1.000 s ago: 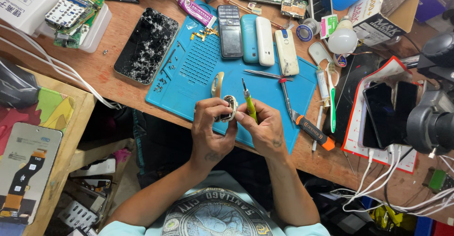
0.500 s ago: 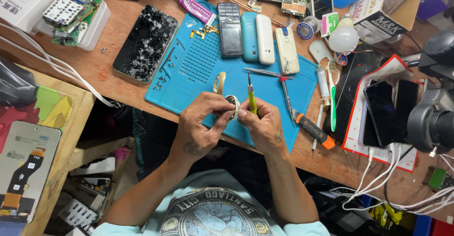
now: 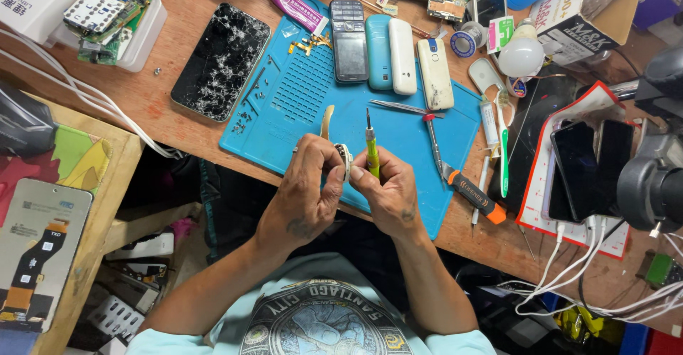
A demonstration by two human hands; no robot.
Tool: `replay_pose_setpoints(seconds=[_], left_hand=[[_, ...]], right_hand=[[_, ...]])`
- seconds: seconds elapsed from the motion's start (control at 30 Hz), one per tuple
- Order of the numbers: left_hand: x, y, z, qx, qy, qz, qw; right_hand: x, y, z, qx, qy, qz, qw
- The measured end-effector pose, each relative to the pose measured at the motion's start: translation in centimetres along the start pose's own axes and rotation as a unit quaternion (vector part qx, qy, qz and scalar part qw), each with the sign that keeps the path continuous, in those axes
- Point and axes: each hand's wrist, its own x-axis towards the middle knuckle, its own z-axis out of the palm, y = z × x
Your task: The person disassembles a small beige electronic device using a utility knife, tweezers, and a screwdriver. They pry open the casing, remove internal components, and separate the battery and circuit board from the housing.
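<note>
Yellow screwdriver [image 3: 371, 152] now more upright

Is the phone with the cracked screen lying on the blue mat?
No, the cracked phone lies on the bare wooden desk, left of the blue mat.

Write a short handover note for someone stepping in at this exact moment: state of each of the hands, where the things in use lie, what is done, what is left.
Left hand: shut on a small round watch with a tan strap, held over the near edge of the blue mat.
Right hand: shut on a yellow-green screwdriver, tip up, right beside the watch.
Nearby on the mat: tweezers, a red-headed tool, an orange-handled knife, loose screws.
Done: cannot tell whether the watch is opened.
Left: the watch remains in hand, not set down.
</note>
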Motion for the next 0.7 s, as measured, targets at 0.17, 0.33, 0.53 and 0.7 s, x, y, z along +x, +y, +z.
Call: replay_pose_setpoints(seconds=[0.17, 0.33, 0.53, 0.7], left_hand=[[-0.13, -0.78, 0.37, 0.016, -0.003, -0.014, 1.0], [-0.03, -0.9, 0.19, -0.037, 0.03, -0.023, 0.999], [-0.13, -0.23, 0.17, -0.094, 0.068, -0.02, 0.993], [0.21, -0.37, 0.15, -0.092, 0.061, -0.102, 0.989]], right_hand=[[-0.06, -0.33, 0.48, -0.03, 0.017, 0.003, 0.999], [-0.17, -0.49, 0.67, -0.05, 0.023, -0.004, 0.998], [-0.15, -0.29, 0.78, -0.039, 0.028, 0.0, 0.999], [-0.11, -0.25, 0.94, -0.025, 0.028, -0.004, 0.999]])
